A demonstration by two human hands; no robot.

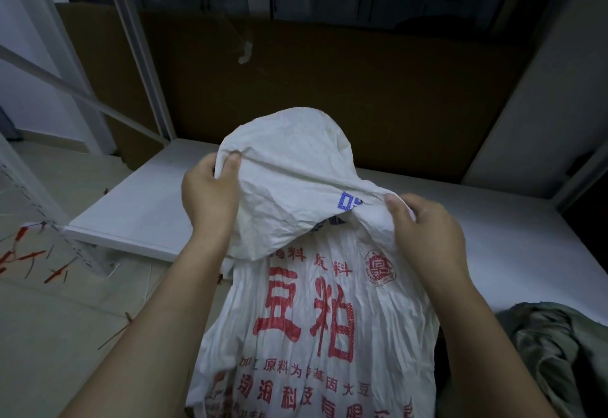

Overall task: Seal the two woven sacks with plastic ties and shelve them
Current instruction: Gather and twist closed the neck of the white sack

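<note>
Sack [312, 319] dead centre, white with red print, standing at the shelf's front edge, top folded over. Left hand [207, 194] at 10 pinches the fold, thumb on a crease. Right hand [424, 223] at 2 grips bunched fabric, fingers curled. Grey-green cloth [559, 345] at 4, red ties [56, 274] on the floor at 9. White shelf [138, 207] beyond, cardboard [362, 88] at 12 behind.

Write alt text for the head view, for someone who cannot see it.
The left hand and right hand grip the folded-over top of a white sack printed in red, in front of a low white shelf. Thin red strips lie scattered on the floor to the left; green cloth lies at lower right.
</note>
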